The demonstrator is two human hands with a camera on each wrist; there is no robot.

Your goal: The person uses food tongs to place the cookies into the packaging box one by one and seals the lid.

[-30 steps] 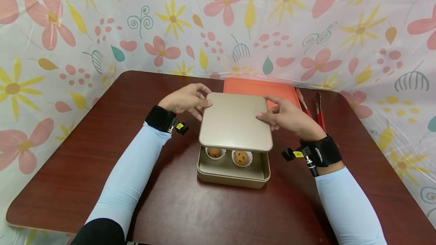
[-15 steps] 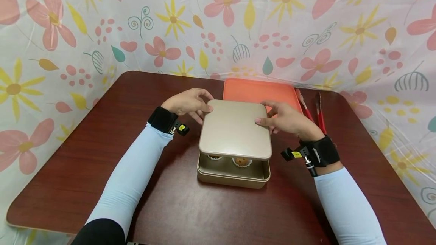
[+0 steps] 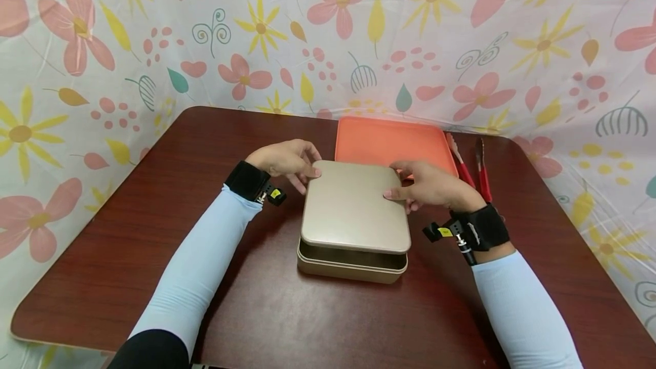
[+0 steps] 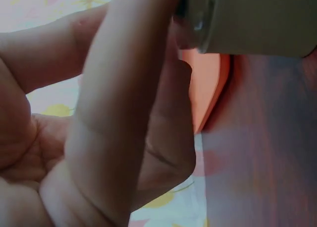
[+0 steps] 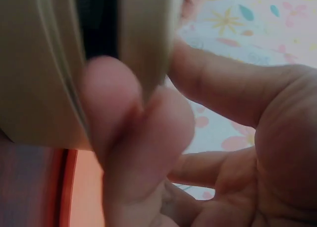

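A flat gold tin lid point(image 3: 359, 205) with rounded corners hangs tilted just above a matching gold tin box point(image 3: 348, 269). Between them a dark gap shows at the near side; whatever lies inside the box is hidden. At the lid's far left corner, my left hand point(image 3: 287, 161) pinches the edge, thumb on top. My right hand point(image 3: 430, 187) grips the lid's right edge, thumb on top and fingers beneath. In the right wrist view, fingertips point(image 5: 111, 95) sit between the lid's rim point(image 5: 146, 33) and the box wall point(image 5: 29, 78).
Behind the box lies an orange tray point(image 3: 389, 138) near the table's back edge. Two red-handled utensils point(image 3: 461, 167) lie to its right. The brown table point(image 3: 205, 147) backs onto a flower-printed cloth point(image 3: 307, 33).
Both hands have lowered the lid and brought it toward the near side, over the box. Two small cookies in white paper cups, visible in the box before, are now covered.
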